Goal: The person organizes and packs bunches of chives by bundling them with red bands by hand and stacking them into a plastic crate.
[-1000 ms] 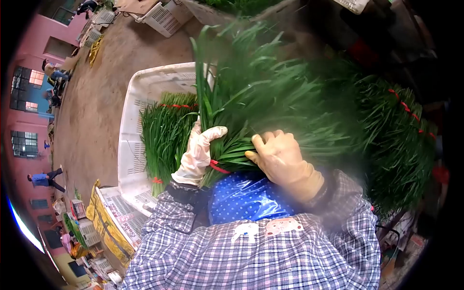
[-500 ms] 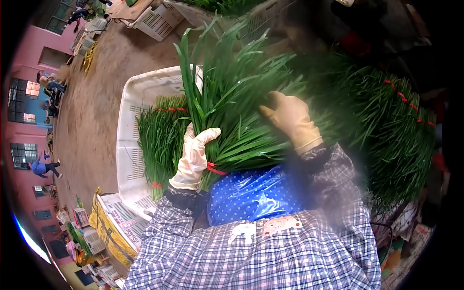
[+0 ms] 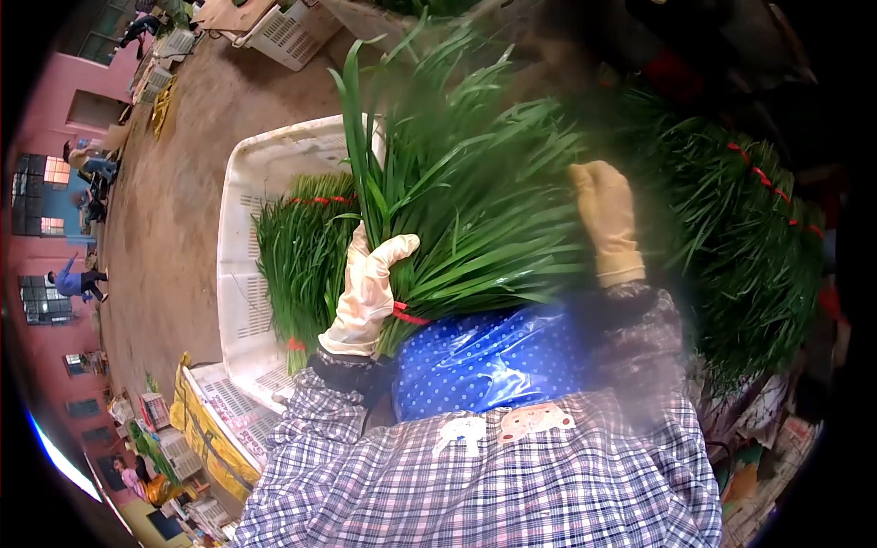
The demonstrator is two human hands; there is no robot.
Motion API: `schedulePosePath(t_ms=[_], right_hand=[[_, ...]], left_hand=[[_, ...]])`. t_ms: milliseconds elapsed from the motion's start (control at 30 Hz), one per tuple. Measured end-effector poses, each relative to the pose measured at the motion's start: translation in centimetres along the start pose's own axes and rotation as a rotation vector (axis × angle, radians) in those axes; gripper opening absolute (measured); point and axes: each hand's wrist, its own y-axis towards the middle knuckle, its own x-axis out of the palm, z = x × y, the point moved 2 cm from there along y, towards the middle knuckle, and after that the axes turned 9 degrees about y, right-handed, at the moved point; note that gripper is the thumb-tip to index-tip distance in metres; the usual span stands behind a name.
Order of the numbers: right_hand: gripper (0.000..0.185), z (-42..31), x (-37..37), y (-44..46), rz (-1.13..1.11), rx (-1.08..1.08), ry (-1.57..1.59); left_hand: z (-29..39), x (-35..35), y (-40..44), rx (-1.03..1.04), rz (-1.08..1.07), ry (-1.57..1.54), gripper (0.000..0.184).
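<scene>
My left hand [image 3: 364,292], in a pale rubber glove, grips a bundle of garlic chives [image 3: 493,228] near its red tie. The long green leaves fan out up and to the right, above a shiny blue polka-dot apron [image 3: 484,361]. Over at the right edge of those leaves is my right hand [image 3: 607,219], also gloved. Its fingers are stretched out close together, with nothing visible in them. Beside my left hand, tied chives [image 3: 306,247] stand in a white plastic crate [image 3: 239,228].
A large heap of tied chives [image 3: 749,247] lies to the right. Below the crate on the left is a yellow bag [image 3: 206,429]. More white crates [image 3: 292,38] stand farther off, across the brown floor [image 3: 174,247]. A person in blue [image 3: 71,281] is at the far left.
My right hand has moved to the right, away from the middle of the leaves, and turned upright. My left hand keeps its hold on the chives, nearly still.
</scene>
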Motion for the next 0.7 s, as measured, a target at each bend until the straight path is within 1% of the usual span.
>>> schedulePosePath(t_ms=[67, 100, 133, 200, 233, 267, 300, 333, 367, 400, 433, 467, 500, 533, 567, 600, 667, 700], right_hand=[[0.038, 0.5, -3.5, 0.3, 0.047, 0.085, -0.083], [0.04, 2.1, -5.1, 0.2, 0.05, -0.022, -0.292], [0.04, 0.8, -6.7, 0.4, -0.054, 0.019, -0.577], [0.042, -3.5, -7.7, 0.6, 0.187, -0.287, -0.543], [0.043, -6.6, -7.7, 0.8, 0.169, -0.314, -0.41], [0.044, -9.5, -7.1, 1.1, 0.151, -0.344, -0.273], [0.041, -11.3, -5.9, 1.3, 0.112, -0.381, -0.072], [0.035, -11.7, -4.1, 1.7, 0.075, -0.457, -0.001], [0.034, -10.7, -2.3, 2.0, 0.031, -0.469, -0.081], [0.034, -9.4, 0.1, 2.6, -0.012, -0.497, -0.146], [0.038, -7.3, 2.2, 2.6, -0.015, -0.514, -0.212], [0.039, -6.0, 3.7, 2.7, -0.22, -0.28, -0.223], [0.033, -6.3, 3.8, 2.8, -0.31, -0.222, -0.063], [0.026, -5.2, 4.5, 2.8, -0.301, -0.263, 0.101], [0.021, -3.7, 5.1, 2.8, -0.359, -0.024, 0.325], [0.018, -2.2, 4.7, 3.0, -0.409, 0.032, 0.378], [0.019, 1.9, 6.2, 2.4, -0.283, 0.031, 0.58], [0.02, 2.8, 6.3, 2.0, -0.225, 0.183, 0.722]], left_hand=[[0.3, 0.4, -0.4, 0.014, 0.042, -0.012, 0.031], [0.1, 0.4, -0.4, 0.015, 0.044, -0.015, 0.034], [-0.6, -0.1, -0.1, 0.023, 0.034, -0.025, 0.035], [-2.2, -1.3, 0.6, 0.034, 0.003, -0.039, 0.036], [-1.4, -0.9, 0.4, -0.081, 0.036, -0.019, 0.046], [-0.8, -0.4, 0.3, -0.069, 0.023, -0.009, 0.051], [-0.2, 0.2, 0.1, -0.048, 0.017, 0.001, 0.055], [0.5, 0.8, -0.1, -0.024, 0.02, 0.012, 0.059], [1.0, 1.6, -0.4, -0.056, 0.011, -0.092, 0.069], [1.0, 1.5, -0.1, -0.017, -0.078, -0.127, 0.082], [1.8, 1.9, -0.3, 0.047, -0.064, -0.033, 0.094], [2.0, 1.9, -0.3, 0.111, -0.027, 0.055, 0.089], [2.2, 1.8, -0.2, 0.159, 0.021, 0.152, 0.085], [2.1, 1.3, 0.0, 0.195, 0.069, 0.274, 0.083], [2.0, 0.7, 0.0, 0.209, 0.106, 0.4, 0.081], [2.0, 0.4, -0.2, 0.202, 0.125, 0.516, 0.081], [2.8, 0.2, -1.1, 0.156, 0.1, 0.683, 0.084], [3.1, 0.2, -1.3, 0.144, 0.081, 0.721, 0.087]])
